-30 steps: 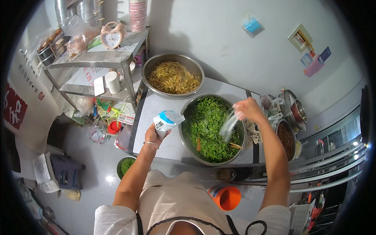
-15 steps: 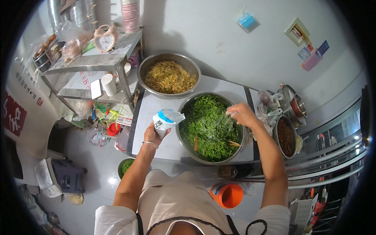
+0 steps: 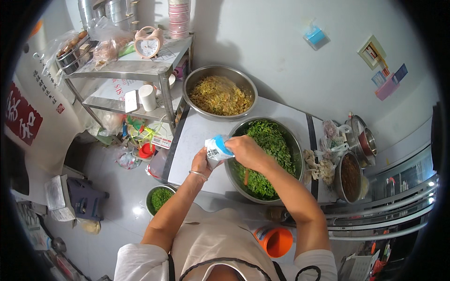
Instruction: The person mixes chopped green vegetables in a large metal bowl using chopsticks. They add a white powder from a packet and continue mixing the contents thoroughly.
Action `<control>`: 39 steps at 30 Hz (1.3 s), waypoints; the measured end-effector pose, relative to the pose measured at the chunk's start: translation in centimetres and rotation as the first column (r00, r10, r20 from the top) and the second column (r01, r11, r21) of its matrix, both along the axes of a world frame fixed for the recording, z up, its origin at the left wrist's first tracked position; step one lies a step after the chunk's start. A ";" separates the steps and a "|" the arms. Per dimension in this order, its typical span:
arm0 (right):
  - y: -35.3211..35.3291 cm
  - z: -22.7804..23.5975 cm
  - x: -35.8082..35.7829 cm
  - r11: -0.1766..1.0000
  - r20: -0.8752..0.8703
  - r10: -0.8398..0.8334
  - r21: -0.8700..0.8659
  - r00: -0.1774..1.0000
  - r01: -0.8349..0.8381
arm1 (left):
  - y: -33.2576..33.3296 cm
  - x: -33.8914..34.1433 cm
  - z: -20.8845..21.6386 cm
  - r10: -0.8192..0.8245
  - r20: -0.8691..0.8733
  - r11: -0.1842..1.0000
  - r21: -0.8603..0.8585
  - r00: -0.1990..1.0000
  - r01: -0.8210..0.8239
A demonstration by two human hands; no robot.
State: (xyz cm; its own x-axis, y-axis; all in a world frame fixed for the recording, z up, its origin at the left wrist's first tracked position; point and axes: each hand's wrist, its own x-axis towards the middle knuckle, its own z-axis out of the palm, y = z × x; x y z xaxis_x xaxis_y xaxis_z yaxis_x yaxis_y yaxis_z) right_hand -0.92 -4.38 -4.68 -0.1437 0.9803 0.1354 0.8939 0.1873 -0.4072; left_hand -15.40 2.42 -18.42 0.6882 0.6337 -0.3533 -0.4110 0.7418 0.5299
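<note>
My left hand (image 3: 200, 162) grips a small white-and-blue packet (image 3: 216, 151) over the near left side of a large metal basin (image 3: 298, 149). At the packet's mouth is my right hand (image 3: 249, 151), its fingers bent together and their tips hidden by the packet; whether they pinch anything does not show. Chopped leafy greens (image 3: 274, 145) fill the basin below. A brown wooden handle (image 3: 246, 176) sticks up among them. Behind it stands a second metal basin (image 3: 254, 89) with a yellow-brown shredded food (image 3: 220, 96).
A metal shelf (image 3: 165, 82) with an alarm clock (image 3: 148, 43) stands at the left. Beside the table's right end are plastic bags (image 3: 330, 140) and a pan of dark food (image 3: 350, 173). Low down sit a bowl of chopped greens (image 3: 161, 198) and an orange bucket (image 3: 279, 242).
My right hand has come left from above the greens, where it was scattering something pale, to the packet's mouth. The packet is now tilted toward it. The whole view has shifted a little.
</note>
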 end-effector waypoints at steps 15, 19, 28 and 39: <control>4.3 -3.3 -4.3 0.946 0.071 0.146 -0.301 0.987 -0.119 | 0.4 -2.0 -3.6 0.112 -0.062 0.990 -0.083 0.992 -0.117; 4.8 -4.7 -4.2 0.949 0.059 0.098 -0.307 0.993 -0.076 | 0.2 -2.0 -3.6 0.144 -0.121 0.986 -0.062 0.982 -0.152; 7.6 -8.6 -3.7 0.989 -0.050 -0.135 -0.075 0.990 0.131 | 3.2 -2.5 -6.8 0.188 -0.164 0.980 -0.039 0.968 -0.196; 10.0 -6.3 1.5 0.853 -0.757 -0.504 -0.513 0.416 0.102 | 9.9 -2.6 -16.4 0.267 -0.381 0.952 -0.038 0.885 -0.304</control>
